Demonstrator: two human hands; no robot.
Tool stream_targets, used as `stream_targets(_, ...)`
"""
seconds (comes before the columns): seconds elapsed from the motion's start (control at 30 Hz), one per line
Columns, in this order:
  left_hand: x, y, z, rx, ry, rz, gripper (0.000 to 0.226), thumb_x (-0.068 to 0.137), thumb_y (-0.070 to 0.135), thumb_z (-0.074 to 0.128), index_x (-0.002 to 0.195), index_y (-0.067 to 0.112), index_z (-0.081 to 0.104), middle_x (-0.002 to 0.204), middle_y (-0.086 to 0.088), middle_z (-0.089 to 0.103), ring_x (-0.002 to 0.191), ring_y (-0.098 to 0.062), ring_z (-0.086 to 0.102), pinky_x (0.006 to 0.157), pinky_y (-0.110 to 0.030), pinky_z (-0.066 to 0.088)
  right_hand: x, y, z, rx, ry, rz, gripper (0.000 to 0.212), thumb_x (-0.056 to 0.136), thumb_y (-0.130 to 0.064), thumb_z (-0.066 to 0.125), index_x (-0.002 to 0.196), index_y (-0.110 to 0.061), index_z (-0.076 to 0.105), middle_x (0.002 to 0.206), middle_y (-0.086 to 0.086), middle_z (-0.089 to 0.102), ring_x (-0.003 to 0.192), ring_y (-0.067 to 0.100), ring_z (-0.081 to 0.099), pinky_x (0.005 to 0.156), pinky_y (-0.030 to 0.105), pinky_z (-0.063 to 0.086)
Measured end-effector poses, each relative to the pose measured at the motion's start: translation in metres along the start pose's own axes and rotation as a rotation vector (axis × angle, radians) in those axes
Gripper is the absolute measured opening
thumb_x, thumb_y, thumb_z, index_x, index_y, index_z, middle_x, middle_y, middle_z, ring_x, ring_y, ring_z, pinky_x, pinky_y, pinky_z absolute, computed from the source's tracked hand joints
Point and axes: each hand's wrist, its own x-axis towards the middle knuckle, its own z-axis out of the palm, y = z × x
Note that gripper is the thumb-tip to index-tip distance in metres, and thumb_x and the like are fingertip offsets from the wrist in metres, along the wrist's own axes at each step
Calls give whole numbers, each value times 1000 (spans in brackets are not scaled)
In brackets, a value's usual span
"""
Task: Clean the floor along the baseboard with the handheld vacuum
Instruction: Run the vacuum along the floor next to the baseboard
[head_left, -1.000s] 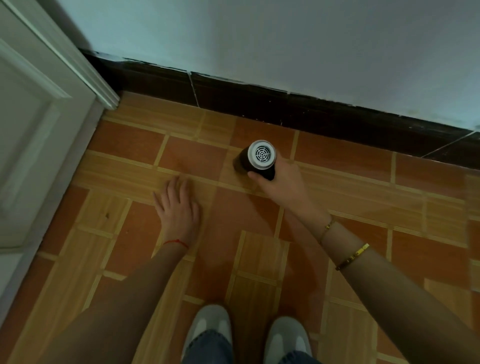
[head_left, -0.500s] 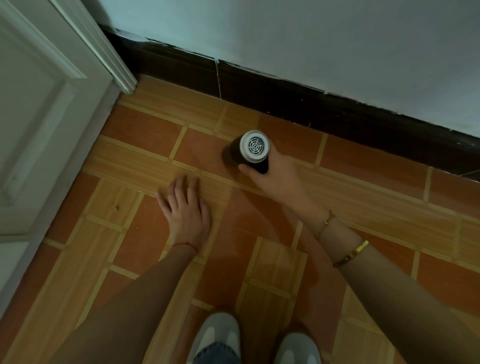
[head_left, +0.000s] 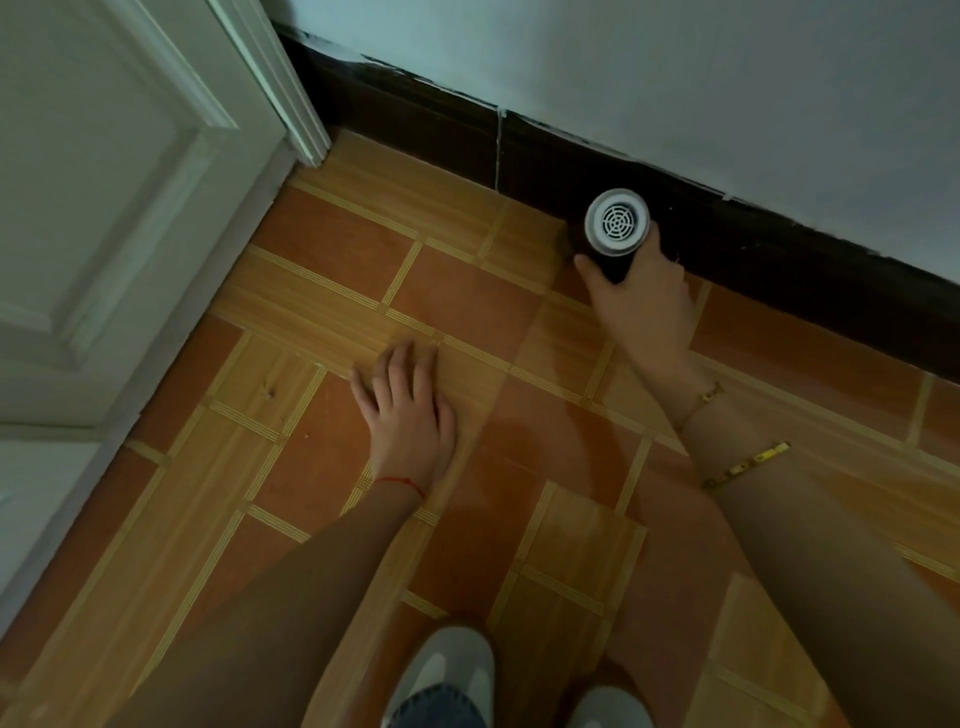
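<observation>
The handheld vacuum (head_left: 616, 224) is a dark cylinder with a round white vented rear cap facing me. It points down at the floor, right against the dark baseboard (head_left: 779, 265). My right hand (head_left: 644, 306) is wrapped around its body from below. My left hand (head_left: 408, 410) lies flat on the orange and tan tiled floor (head_left: 467, 312), fingers apart, holding nothing, well to the left of and nearer me than the vacuum. The nozzle end is hidden under the vacuum body.
A white panelled door (head_left: 104, 208) and its frame (head_left: 291, 104) stand at the left, meeting the baseboard in the corner. The pale wall (head_left: 675, 78) rises above the baseboard. My two grey shoes (head_left: 447, 670) are at the bottom edge.
My right hand has pushed the vacuum away from me across the tiles until it sits against the baseboard. The left hand has stayed flat on the floor.
</observation>
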Motion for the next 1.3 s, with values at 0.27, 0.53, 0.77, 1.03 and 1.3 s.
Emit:
stream_targets(0.27, -1, -3, 1, -22, 37, 23, 48, 101, 28, 44, 147, 14, 42, 152, -13, 40, 146, -32, 30, 120, -64, 11, -16, -30, 30, 101, -274, -147, 72, 84, -51, 67, 144, -23, 39, 128, 0, 64, 115, 22, 61, 93, 39, 53)
stream_targets(0.53, -6, -33, -15, -79, 88, -76, 46, 95, 20, 39, 139, 8, 45, 145, -13, 45, 139, -33, 37, 121, -62, 13, -49, -51, 54, 159, -628, -274, 66, 82, -47, 71, 139, -27, 44, 127, -6, 63, 118, 17, 58, 99, 42, 50)
stream_targets(0.77, -11, -67, -17, 0, 151, -183, 37, 98, 15, 46, 135, 8, 48, 144, -15, 46, 134, -35, 42, 120, -63, 14, -47, -60, 52, 169, -442, -244, 66, 85, -41, 70, 141, -21, 43, 130, -2, 62, 117, 17, 59, 96, 35, 50)
stream_targets(1.03, 12, -60, -17, -28, 108, -222, 44, 100, 27, 28, 137, 10, 46, 147, -16, 42, 138, -37, 39, 120, -65, 10, -48, -58, 60, 172, -470, -309, 68, 84, -42, 71, 141, -20, 42, 127, -2, 63, 113, 16, 61, 94, 34, 53)
stream_targets(1.3, 23, -64, -12, -38, 92, -248, 47, 99, 26, 33, 144, 13, 41, 151, -15, 37, 142, -35, 35, 119, -68, 9, -15, -67, 69, 173, -269, -282, 69, 86, -42, 69, 144, -17, 42, 126, -1, 64, 111, 17, 63, 86, 24, 50)
